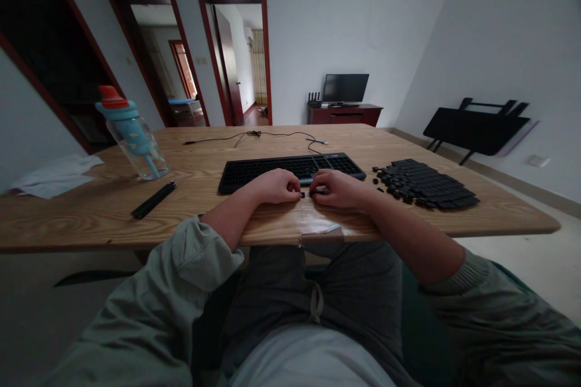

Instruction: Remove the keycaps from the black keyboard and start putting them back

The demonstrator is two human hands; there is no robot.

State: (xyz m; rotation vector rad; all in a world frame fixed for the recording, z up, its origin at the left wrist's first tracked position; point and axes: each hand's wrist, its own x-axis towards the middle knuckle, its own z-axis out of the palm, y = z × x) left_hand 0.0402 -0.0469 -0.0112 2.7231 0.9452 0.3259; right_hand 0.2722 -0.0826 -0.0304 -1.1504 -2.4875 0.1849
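Note:
A black keyboard [245, 170] lies across the table in front of me, its keybed dark and its front edge behind my hands. My left hand [276, 186] rests near the table's front, fingers curled and pinched at a small black keycap [302, 195]. Close beside it, my right hand [339, 188] is closed, thumb and fingers pressed round a dark piece that looks like another keycap [319, 192]. Rows of black keycaps [422, 181] lie to the right of the keyboard, with a few loose ones at their near-left side.
Left on the wooden table [200, 217] stand a clear bottle [136, 139] with a red lid, slim black sticks [154, 200] and white paper or cloth [59, 175]. A cable [276, 133] runs behind the keyboard. Brown tape [322, 236] covers part of the front edge.

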